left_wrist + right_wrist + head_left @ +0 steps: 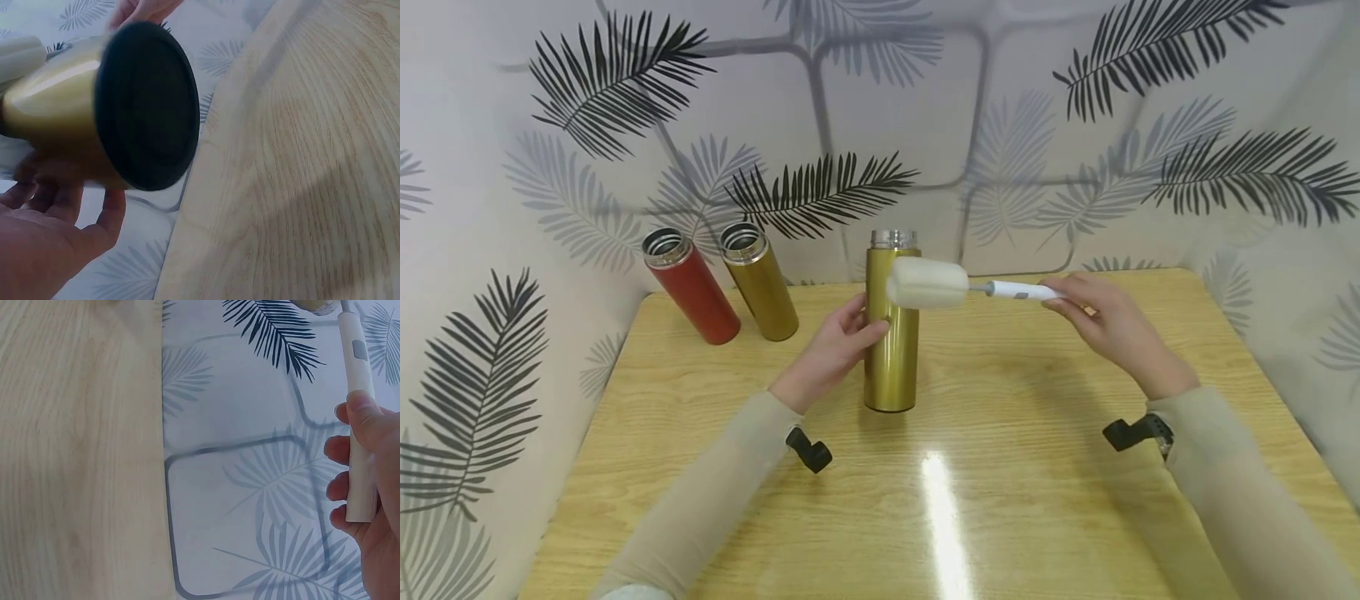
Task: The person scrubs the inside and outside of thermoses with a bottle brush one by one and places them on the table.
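Observation:
My left hand (pixel 835 346) grips a gold thermos bottle (pixel 891 367) round its side, thumb across the front. The bottle has a silver threaded neck and no lid, and its black base (pixel 150 106) shows in the left wrist view, raised off the table. In my right hand (pixel 1116 325) is a sponge bottle brush (pixel 928 283), pinched by its white handle (pixel 357 362). Its pale sponge head lies sideways across the bottle's upper front, outside the neck; whether they touch I cannot tell.
A red thermos bottle (pixel 692 292) and a second gold one (pixel 762 287) stand lidless at the table's back left. The wooden table (pixel 1015 500) meets a leaf-patterned wall covering (pixel 895 108) along its back edge.

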Motion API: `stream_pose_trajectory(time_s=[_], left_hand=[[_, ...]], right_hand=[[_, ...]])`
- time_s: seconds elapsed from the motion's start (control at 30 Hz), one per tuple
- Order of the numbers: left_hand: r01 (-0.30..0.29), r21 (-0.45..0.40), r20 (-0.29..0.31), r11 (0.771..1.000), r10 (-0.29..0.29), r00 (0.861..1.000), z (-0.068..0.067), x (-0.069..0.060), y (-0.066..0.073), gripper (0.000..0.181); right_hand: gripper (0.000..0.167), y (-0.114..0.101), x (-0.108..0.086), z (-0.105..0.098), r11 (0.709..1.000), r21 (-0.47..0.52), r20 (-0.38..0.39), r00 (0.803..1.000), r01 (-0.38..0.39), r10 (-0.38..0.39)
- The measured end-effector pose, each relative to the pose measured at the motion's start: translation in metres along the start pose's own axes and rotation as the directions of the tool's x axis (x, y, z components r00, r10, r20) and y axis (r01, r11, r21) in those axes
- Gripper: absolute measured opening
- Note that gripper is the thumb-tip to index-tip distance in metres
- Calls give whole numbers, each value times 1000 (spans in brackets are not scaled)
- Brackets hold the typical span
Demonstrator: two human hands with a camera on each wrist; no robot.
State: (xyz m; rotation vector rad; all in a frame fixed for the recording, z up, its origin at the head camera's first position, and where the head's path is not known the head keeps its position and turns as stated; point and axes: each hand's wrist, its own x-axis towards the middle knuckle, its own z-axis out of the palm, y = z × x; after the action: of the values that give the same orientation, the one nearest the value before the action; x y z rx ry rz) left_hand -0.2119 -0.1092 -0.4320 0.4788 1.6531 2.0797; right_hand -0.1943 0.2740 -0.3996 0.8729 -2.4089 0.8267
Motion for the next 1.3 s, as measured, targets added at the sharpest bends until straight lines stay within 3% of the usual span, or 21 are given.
stream_pose_trajectory(time_s=[0.23, 0.5, 0.77, 1.03, 1.2, 1.3], left_hand=[[33, 38, -15, 999, -33, 999, 0, 1, -3, 120], [2, -1, 40, 1000, -2, 999, -3, -4, -7, 90], [-47, -26, -73, 999, 45, 996, -5, -1, 0, 51], [-97, -83, -98, 992, 88, 991, -8, 0, 6, 60], [-109, -124, -67, 986, 102, 993, -7, 1, 0, 87], [-122, -139, -67, 983, 113, 991, -6, 2, -1, 88]], right_hand=[[41, 1, 1, 2, 1000, -10, -30, 1000, 9, -9], [40, 2, -13, 13, 997, 71, 38, 999, 22, -25], [40, 1, -36, 29, 993, 104, 156, 985, 59, -75], [40, -1, -50, 33, 994, 87, 227, 970, 69, -87], [30, 1, -49, 32, 988, 100, 175, 976, 114, -130], [25, 2, -44, 30, 986, 90, 130, 980, 138, -149]])
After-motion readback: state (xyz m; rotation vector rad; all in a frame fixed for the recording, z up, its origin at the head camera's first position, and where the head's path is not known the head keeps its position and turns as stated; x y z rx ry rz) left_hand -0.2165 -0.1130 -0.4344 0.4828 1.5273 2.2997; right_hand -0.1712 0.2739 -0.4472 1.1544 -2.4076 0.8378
